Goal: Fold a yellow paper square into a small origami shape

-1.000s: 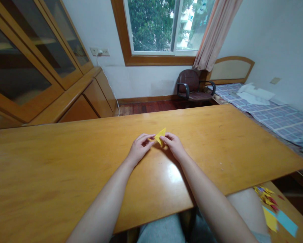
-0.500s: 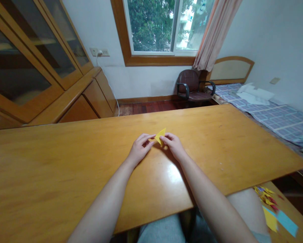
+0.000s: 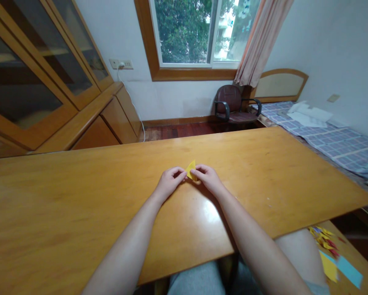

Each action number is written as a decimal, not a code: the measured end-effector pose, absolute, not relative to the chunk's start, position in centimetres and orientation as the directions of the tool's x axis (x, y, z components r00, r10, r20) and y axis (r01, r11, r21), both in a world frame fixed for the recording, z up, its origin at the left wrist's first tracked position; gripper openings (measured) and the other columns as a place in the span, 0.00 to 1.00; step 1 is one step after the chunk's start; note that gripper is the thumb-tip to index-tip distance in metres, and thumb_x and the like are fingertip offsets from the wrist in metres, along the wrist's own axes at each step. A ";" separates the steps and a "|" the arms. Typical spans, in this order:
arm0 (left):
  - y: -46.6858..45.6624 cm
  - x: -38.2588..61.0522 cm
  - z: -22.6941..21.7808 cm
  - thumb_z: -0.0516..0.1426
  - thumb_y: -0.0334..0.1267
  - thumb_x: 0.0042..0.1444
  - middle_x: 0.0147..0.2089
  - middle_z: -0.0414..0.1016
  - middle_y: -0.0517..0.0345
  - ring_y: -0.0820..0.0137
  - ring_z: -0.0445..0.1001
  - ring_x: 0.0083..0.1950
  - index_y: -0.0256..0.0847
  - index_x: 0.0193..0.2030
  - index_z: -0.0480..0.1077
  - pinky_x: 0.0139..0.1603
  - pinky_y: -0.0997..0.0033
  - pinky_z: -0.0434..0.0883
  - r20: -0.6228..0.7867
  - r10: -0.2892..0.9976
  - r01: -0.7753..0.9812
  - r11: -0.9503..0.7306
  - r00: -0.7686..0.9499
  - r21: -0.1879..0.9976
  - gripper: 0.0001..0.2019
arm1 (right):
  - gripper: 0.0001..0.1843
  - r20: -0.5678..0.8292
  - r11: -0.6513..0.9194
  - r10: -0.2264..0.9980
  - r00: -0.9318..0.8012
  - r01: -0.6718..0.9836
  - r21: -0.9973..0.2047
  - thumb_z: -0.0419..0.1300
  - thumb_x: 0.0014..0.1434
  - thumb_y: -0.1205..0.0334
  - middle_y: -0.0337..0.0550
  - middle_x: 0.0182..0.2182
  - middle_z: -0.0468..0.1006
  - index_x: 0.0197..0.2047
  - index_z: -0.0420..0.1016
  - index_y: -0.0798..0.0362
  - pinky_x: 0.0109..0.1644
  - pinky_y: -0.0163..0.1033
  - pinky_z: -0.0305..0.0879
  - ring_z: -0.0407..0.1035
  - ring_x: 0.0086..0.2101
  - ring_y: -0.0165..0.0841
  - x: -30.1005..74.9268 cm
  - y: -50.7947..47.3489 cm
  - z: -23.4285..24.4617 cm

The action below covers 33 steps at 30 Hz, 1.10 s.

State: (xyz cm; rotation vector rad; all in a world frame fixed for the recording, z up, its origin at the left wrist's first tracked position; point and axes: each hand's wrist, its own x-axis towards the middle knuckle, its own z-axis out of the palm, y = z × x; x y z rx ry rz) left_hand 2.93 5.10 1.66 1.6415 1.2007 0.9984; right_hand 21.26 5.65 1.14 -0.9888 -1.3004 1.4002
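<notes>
Between my hands, just above the wooden table (image 3: pixel 104 205), is a small folded piece of yellow paper (image 3: pixel 190 169) with a point sticking upward. My left hand (image 3: pixel 171 180) pinches its left corner between thumb and fingers. From the other side, my right hand (image 3: pixel 209 177) grips the paper with the thumb across its near face. The fingertips hide the paper's lower part and the details of its folds.
At lower right, beside my leg, a lower wooden surface (image 3: pixel 350 250) bears several small yellow and red folded papers (image 3: pixel 323 239), a yellow sheet (image 3: pixel 328 267) and a light-blue sheet (image 3: pixel 350 271). A brown armchair (image 3: pixel 230 102) stands beyond the table, near a bed (image 3: pixel 340 141).
The yellow paper has turned and come slightly lower and to the left. My left fingers have closed in from a looser hold to a pinch at its corner.
</notes>
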 end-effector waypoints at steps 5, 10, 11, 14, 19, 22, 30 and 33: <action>5.1 2.9 1.8 0.59 0.46 0.55 0.29 0.77 0.57 0.69 0.73 0.31 0.39 0.30 0.73 0.36 0.72 0.69 0.078 0.972 0.250 -0.134 0.222 0.959 0.12 | 0.16 0.027 0.013 0.988 -0.151 -0.093 -0.996 0.65 0.50 0.49 0.36 0.23 0.72 0.30 0.76 0.54 0.29 0.34 0.58 0.62 0.24 0.27 21.4 5.7 1.5; 5.1 2.9 1.7 0.59 0.47 0.54 0.29 0.77 0.57 0.69 0.73 0.31 0.38 0.30 0.72 0.35 0.73 0.68 0.053 0.974 0.236 -0.106 0.221 0.966 0.13 | 0.15 0.029 0.018 0.993 -0.115 -0.102 -0.995 0.65 0.51 0.50 0.36 0.21 0.70 0.29 0.76 0.55 0.28 0.33 0.58 0.61 0.23 0.27 21.5 5.7 1.6; 5.2 2.9 1.6 0.59 0.47 0.54 0.29 0.77 0.57 0.69 0.73 0.30 0.38 0.30 0.72 0.34 0.73 0.68 0.050 0.973 0.238 -0.104 0.224 0.966 0.13 | 0.15 0.031 0.019 0.993 -0.114 -0.102 -0.995 0.65 0.51 0.50 0.36 0.21 0.70 0.29 0.76 0.55 0.28 0.33 0.58 0.61 0.23 0.27 21.5 5.7 1.5; 5.3 2.9 1.5 0.58 0.46 0.54 0.29 0.77 0.57 0.69 0.72 0.31 0.38 0.30 0.72 0.35 0.73 0.68 0.053 0.971 0.253 -0.113 0.233 0.961 0.12 | 0.15 0.037 0.026 0.993 -0.114 -0.096 -0.995 0.66 0.51 0.50 0.36 0.23 0.71 0.29 0.76 0.56 0.30 0.33 0.58 0.62 0.24 0.26 21.5 5.8 1.2; 5.5 2.9 1.4 0.60 0.45 0.53 0.33 0.76 0.58 0.69 0.73 0.35 0.38 0.33 0.73 0.39 0.73 0.68 0.132 0.972 0.286 -0.185 0.194 0.940 0.11 | 0.16 0.015 0.002 0.983 -0.181 -0.071 -0.997 0.65 0.52 0.49 0.35 0.21 0.70 0.30 0.75 0.55 0.27 0.33 0.56 0.61 0.22 0.26 21.4 5.6 0.9; 5.6 2.8 1.2 0.61 0.46 0.52 0.34 0.76 0.57 0.69 0.72 0.36 0.38 0.34 0.74 0.38 0.73 0.68 0.127 0.975 0.269 -0.173 0.181 0.947 0.12 | 0.16 0.054 0.058 0.972 -0.230 0.010 -0.998 0.64 0.53 0.50 0.35 0.21 0.70 0.30 0.76 0.56 0.29 0.33 0.57 0.61 0.24 0.27 21.3 5.3 0.7; 5.6 2.9 1.0 0.62 0.47 0.50 0.31 0.74 0.58 0.71 0.70 0.32 0.37 0.32 0.74 0.35 0.74 0.66 0.090 0.980 0.244 -0.132 0.179 0.961 0.13 | 0.15 0.056 0.114 0.938 -0.342 0.153 -0.982 0.61 0.56 0.52 0.35 0.21 0.70 0.33 0.77 0.57 0.29 0.32 0.57 0.61 0.23 0.27 21.3 5.0 1.1; 5.5 2.9 1.2 0.62 0.47 0.50 0.30 0.74 0.59 0.71 0.70 0.32 0.37 0.31 0.74 0.35 0.73 0.66 0.079 0.982 0.239 -0.119 0.172 0.964 0.13 | 0.15 0.062 0.131 0.938 -0.342 0.183 -0.974 0.61 0.56 0.52 0.36 0.22 0.71 0.33 0.78 0.57 0.29 0.32 0.57 0.62 0.24 0.27 21.3 4.9 1.2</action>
